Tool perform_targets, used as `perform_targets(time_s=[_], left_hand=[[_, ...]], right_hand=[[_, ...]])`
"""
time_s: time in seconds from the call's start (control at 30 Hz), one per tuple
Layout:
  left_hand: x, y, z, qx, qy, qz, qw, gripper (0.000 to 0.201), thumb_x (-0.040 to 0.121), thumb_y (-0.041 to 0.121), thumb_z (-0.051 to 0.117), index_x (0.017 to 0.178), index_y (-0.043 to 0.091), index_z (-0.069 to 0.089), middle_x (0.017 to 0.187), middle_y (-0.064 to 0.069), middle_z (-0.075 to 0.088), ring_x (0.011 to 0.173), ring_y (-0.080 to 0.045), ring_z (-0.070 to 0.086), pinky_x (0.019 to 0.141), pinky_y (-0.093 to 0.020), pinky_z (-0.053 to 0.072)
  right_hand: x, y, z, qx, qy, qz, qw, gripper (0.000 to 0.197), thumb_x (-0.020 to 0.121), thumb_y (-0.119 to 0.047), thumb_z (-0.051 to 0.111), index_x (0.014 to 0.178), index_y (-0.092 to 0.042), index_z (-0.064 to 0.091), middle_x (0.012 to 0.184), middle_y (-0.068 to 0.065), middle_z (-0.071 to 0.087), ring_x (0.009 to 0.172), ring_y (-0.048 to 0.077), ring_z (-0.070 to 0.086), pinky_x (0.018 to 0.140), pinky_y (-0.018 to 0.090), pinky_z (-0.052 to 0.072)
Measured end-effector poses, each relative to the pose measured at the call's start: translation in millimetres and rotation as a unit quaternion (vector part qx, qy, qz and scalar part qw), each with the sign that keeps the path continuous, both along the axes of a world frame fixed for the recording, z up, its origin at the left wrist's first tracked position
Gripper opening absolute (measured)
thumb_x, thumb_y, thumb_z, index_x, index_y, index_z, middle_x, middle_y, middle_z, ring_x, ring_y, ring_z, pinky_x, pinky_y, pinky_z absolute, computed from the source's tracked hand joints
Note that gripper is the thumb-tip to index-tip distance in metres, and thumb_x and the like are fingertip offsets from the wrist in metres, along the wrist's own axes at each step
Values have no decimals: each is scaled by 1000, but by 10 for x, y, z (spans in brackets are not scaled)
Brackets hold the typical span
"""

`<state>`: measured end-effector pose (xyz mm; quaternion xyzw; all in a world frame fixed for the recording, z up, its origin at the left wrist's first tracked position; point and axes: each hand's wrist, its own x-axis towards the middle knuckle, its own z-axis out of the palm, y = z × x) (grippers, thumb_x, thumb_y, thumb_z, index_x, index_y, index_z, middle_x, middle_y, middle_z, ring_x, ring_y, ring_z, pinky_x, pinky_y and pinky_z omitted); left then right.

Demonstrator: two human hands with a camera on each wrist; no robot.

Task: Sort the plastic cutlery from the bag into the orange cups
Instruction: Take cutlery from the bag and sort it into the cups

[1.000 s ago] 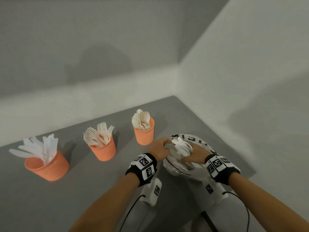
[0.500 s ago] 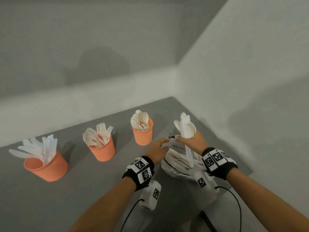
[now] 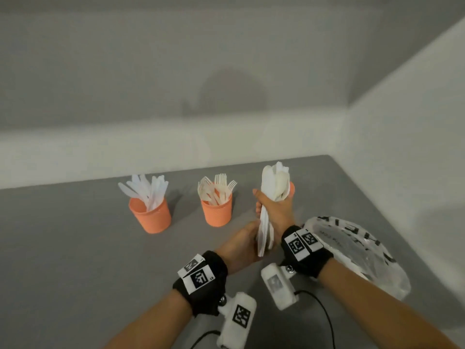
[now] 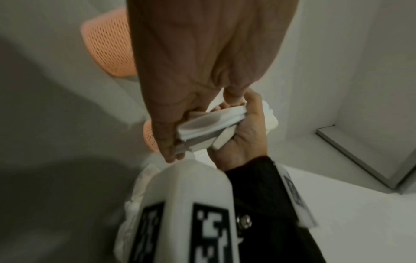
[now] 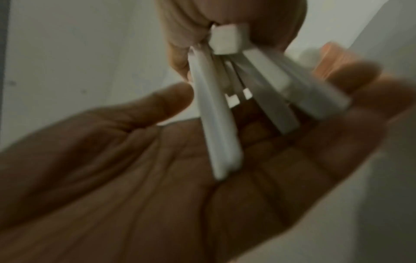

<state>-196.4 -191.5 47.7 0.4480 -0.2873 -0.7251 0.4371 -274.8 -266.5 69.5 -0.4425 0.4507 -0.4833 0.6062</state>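
My right hand (image 3: 274, 210) grips a bundle of white plastic spoons (image 3: 275, 181), held upright above the grey table (image 3: 75, 248). My left hand (image 3: 245, 244) lies open beneath it, palm touching the handle ends (image 5: 217, 124). Three orange cups stand in a row: one with knives (image 3: 151, 216), one with forks (image 3: 217, 211), and a third (image 3: 292, 188) almost hidden behind the bundle. The clear printed bag (image 3: 357, 255) lies on the table at the right, behind my right wrist. In the left wrist view, the right hand (image 4: 243, 135) closes around the bundle (image 4: 207, 124).
Walls close off the table's far edge and right side, forming a corner (image 3: 347, 137) just behind the cups. Black cables (image 3: 324, 313) run from the wrist cameras toward me. Bare grey tabletop spreads left of the knife cup.
My right hand has lifted the spoon bundle out of the bag and carried it left toward the cups. My left hand released the bag and went open under the handle ends.
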Motion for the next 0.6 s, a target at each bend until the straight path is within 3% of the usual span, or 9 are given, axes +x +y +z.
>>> perform_targets(time_s=[0.07,0.17,0.3,0.4,0.5,0.6], left_hand=[[156,124,14,-2,-22,3,1000,23,79,29,46,93,13,55,82,1,60,75,-10,56,82,-25,42],[376,267,44,-24,-90,0,996,19,68,27,51,83,17,59,72,6,63,73,-9,56,79,-25,44],[552,361,20,-32,-143,53,988,15,74,26,56,84,15,54,69,1,58,62,-9,58,61,-21,49],[651,394,1,-21,-124,100,987,7,89,15,51,85,11,47,60,0,50,45,-9,48,46,-20,42],[694,380,1,-19,-88,122,988,15,93,17,44,80,9,46,55,-2,46,41,-11,47,44,-21,41],[758,377,-13,-18,-122,112,986,20,98,25,40,87,10,48,61,-6,54,48,-14,54,50,-24,47]], right_hand=[[181,55,-19,-6,9,31,999,17,80,-5,69,70,-7,56,56,6,55,44,12,53,50,25,46],[421,162,-71,6,18,93,995,12,80,-7,70,76,-3,60,60,8,58,42,7,55,45,19,48],[675,284,-104,30,6,183,983,10,80,-4,69,74,-9,63,64,4,61,46,8,57,48,19,50],[771,297,-148,76,-16,259,963,14,80,-10,69,91,-7,61,61,-1,63,54,11,61,56,22,54],[804,303,-215,141,1,333,932,15,84,-26,65,85,-12,62,63,-5,66,63,9,65,65,26,53],[856,303,-257,166,-13,340,925,20,86,-30,63,95,-12,60,65,-1,65,64,12,68,59,25,54]])
